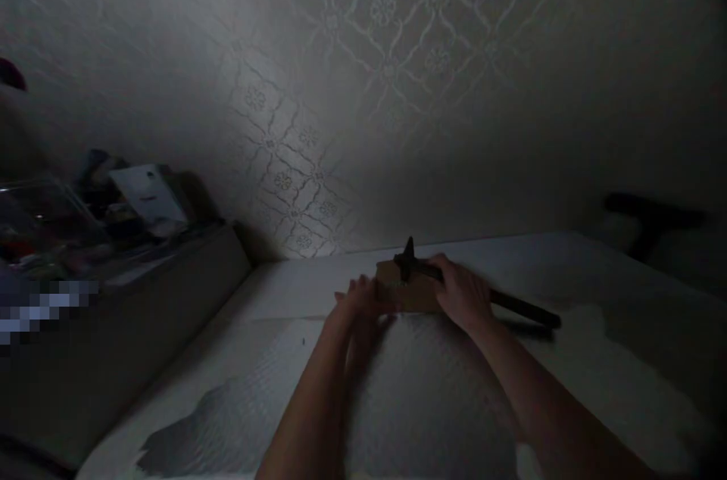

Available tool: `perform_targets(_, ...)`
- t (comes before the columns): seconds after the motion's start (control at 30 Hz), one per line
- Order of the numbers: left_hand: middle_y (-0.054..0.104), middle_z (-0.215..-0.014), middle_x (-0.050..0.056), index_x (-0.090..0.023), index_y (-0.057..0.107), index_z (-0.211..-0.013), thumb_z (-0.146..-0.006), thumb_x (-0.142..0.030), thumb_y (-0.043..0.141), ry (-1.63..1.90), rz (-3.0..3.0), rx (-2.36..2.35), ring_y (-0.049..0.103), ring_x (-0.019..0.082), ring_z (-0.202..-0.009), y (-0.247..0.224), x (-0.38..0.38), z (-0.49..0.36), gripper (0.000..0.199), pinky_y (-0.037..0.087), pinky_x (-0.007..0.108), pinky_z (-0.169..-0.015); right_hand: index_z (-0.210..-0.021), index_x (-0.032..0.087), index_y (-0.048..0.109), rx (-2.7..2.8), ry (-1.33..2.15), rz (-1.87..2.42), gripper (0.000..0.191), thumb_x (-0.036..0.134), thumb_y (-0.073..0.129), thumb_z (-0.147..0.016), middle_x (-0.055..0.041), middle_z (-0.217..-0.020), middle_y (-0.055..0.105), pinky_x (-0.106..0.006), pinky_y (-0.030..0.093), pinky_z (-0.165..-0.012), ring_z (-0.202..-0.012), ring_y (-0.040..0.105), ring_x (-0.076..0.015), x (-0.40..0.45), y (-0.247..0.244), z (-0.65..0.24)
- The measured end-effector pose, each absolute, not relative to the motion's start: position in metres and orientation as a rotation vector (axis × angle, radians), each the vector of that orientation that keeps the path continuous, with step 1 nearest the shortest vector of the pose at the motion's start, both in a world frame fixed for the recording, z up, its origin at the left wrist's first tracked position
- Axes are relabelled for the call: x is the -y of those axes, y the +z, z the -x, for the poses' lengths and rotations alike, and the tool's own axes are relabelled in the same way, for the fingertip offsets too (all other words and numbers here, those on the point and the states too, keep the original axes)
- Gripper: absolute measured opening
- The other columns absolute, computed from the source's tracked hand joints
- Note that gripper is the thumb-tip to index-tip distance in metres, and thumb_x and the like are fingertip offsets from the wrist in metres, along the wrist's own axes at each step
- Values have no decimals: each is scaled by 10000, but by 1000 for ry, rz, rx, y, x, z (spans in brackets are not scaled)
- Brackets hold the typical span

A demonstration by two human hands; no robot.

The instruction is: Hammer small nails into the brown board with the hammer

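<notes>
The scene is dim. My right hand (463,292) grips a dark hammer (514,304) close to its head, which rests on a small brown block (404,291) on the white table (568,268). The handle sticks out to the right past my wrist. My left hand (357,300) lies flat against the left end of the block, fingers stretched forward.
A patterned wallpapered wall stands right behind the table. At the left a lower shelf (141,291) carries a clear plastic box (39,215), a white card (148,196) and other clutter. A dark object (650,219) sits at the far right. A textured sheet (420,389) covers the table's near part.
</notes>
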State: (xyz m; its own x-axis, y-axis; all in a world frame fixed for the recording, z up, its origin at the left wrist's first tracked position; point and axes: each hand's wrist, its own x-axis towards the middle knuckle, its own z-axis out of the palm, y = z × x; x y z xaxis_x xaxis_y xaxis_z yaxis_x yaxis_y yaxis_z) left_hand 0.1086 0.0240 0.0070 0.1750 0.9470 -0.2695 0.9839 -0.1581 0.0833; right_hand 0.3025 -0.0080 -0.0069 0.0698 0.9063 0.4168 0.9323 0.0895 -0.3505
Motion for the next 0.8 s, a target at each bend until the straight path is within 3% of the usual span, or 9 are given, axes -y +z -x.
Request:
perform_targets(0.2, 268, -1508, 149, -255, 355, -1369, -721, -674, 516, -183, -2224, -1846, 231, 383, -1376, 9, -23, -108, 789, 273, 652, -1014, -1027, 226, 598, 1739, -138, 1822, 215, 191, 527, -827, -63, -1024, 631, -281, 397, -710, -935, 589, -202, 3, -1, -311)
perform_targets(0.37, 111, -1557, 160, -226, 231, -1452, -723, -755, 419, -209, -2253, -1856, 96, 410, -1406, 6, -15, -123, 920, 141, 742, -996, -1005, 186, 647, 1603, -164, 2027, 221, 231, 515, -834, -98, -944, 655, -289, 416, -706, -864, 615, -209, -5, -2, -346)
perform_targets(0.57, 55, -1557, 148, -159, 92, -1499, -747, -814, 202, -106, -2355, -1809, 16, 373, -1421, -10, 2, -165, 1003, 53, 678, -1067, -908, 127, 687, 1542, -287, 2272, 224, 209, 493, -834, -172, -919, 658, -337, 429, -713, -871, 627, -259, -14, -18, -436)
perform_targets(0.8, 54, -1554, 152, -114, 127, -1496, -741, -820, 153, -11, -2392, -1764, 5, 379, -1420, -16, 13, -223, 1034, 37, 666, -1080, -804, 81, 685, 1375, -319, 2227, 221, 151, 478, -835, -249, -857, 630, -392, 416, -700, -880, 626, -347, -24, -39, -527)
